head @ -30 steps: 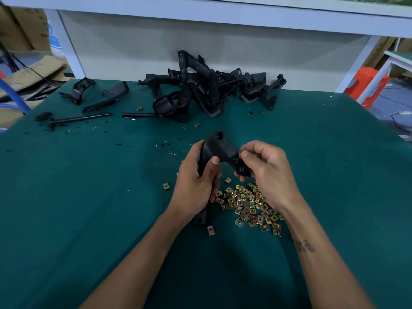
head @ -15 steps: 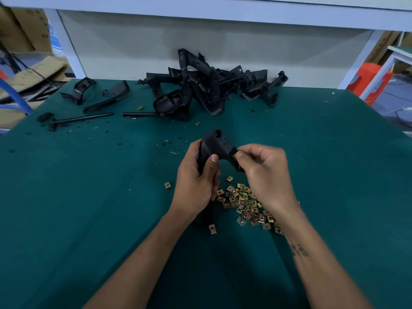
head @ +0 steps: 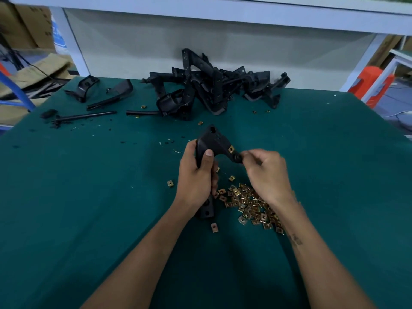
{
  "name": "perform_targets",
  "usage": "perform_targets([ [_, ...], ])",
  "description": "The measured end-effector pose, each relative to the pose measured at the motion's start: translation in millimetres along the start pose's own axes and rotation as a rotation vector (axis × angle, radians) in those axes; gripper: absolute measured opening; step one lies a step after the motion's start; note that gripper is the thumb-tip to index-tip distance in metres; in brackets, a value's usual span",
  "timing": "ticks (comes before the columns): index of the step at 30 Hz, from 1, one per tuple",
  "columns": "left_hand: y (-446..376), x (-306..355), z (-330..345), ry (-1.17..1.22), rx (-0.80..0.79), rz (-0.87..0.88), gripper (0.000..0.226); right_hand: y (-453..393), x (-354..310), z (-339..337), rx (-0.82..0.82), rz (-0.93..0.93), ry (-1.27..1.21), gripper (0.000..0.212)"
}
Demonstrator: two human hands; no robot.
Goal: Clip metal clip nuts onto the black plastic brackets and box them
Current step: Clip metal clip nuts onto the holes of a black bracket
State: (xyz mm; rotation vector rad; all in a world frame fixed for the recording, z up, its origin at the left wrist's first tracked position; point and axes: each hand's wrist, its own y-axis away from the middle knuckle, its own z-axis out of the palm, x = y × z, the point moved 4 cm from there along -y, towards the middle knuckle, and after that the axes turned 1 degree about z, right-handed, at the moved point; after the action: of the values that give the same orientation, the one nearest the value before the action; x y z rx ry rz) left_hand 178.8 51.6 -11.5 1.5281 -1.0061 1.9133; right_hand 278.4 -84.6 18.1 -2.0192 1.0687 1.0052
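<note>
My left hand [head: 197, 177] grips a curved black plastic bracket [head: 214, 141] upright above the green table, thumb across its front. A brass-coloured clip nut [head: 231, 149] sits on the bracket's right arm. My right hand [head: 266, 172], fingers curled and slightly blurred, pinches the tip of that arm just right of the nut. A heap of loose clip nuts [head: 249, 204] lies on the table below my right wrist. The bracket's lower end [head: 207, 210] shows under my left wrist.
A tangled pile of black brackets [head: 211, 90] lies at the table's back, against a white panel. Separate black parts [head: 111, 97] and a rod [head: 87, 115] lie at the back left. Stray nuts [head: 170, 183] dot the green mat [head: 89, 208]. No box is in view.
My right hand has slid to the right along the bracket's arm, uncovering a clip nut seated on it. My left hand keeps the same grip on the bracket.
</note>
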Motion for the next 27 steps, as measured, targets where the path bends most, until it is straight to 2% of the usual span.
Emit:
perform_targets([
  [2, 0, -2, -4, 0.008, 0.024, -0.032, 0.010, -2, 5, 1, 0.012, -0.021, 0.050, 0.036],
  [5, 0, -3, -7, 0.066, 0.065, -0.070, 0.012, -5, 8, -1, 0.054, -0.007, 0.047, 0.019],
  [8, 0, -3, -10, 0.130, 0.098, -0.107, 0.013, -2, 9, 9, -0.090, -0.046, 0.243, 0.009],
  [9, 0, -3, -11, 0.141, 0.105, -0.114, 0.014, 0, 9, 14, -0.137, -0.077, 0.335, 0.012],
  [11, 0, -3, -11, 0.148, 0.114, -0.120, 0.015, 1, 9, 19, -0.165, -0.106, 0.450, 0.017],
  [15, 1, -3, -10, 0.131, 0.107, -0.112, 0.015, 4, 6, 25, -0.188, -0.119, 0.533, 0.009],
  [19, 1, -3, -10, 0.131, 0.097, -0.106, 0.014, 6, 5, 22, -0.193, -0.093, 0.437, 0.011],
  [22, 1, -2, -10, 0.137, 0.082, -0.106, 0.013, -2, 5, 4, -0.114, -0.044, 0.175, 0.012],
  [24, 1, -1, -8, 0.133, 0.061, -0.104, 0.012, -5, 7, -7, -0.109, -0.011, 0.033, 0.020],
  [27, 3, 0, -6, 0.130, 0.014, -0.099, 0.015, -6, 9, -17, -0.101, 0.027, -0.123, 0.019],
])
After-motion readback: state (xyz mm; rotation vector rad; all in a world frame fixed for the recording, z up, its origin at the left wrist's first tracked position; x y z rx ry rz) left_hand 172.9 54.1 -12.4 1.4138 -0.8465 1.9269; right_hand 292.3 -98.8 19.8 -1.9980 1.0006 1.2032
